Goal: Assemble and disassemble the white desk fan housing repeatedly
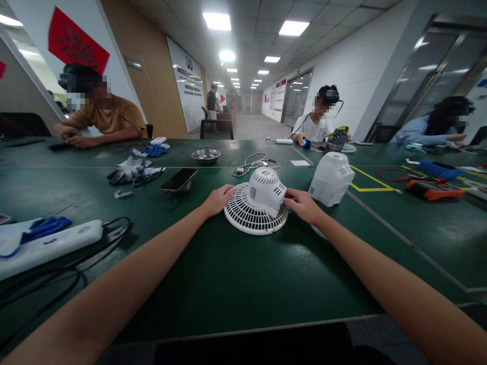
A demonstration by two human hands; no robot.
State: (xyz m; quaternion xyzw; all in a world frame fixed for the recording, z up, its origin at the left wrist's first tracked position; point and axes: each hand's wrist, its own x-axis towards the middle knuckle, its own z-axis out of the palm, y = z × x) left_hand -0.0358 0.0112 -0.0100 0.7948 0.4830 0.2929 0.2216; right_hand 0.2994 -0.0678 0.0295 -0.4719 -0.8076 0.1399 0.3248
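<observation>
A white fan head (262, 190) lies in front of me, its round slatted grille (243, 215) face down on the table and its vented motor housing on top. At the left rim of the grille, my left hand (217, 201) is closed with its fingertips on the edge. My right hand (304, 205) is closed at the right side, its fingers against the housing near the rim; some fingertips are hidden. Just beyond my right hand stands a white plastic housing (332, 178). A coiled white cable (251, 165) lies behind the fan.
On the green table (243, 284) are a phone (178, 179), a metal bowl (206, 156), gloves (131, 171) and a power strip (57, 246) with black cords at left. An orange multimeter (431, 191) and blue case (440, 169) lie right. Several people sit across the table.
</observation>
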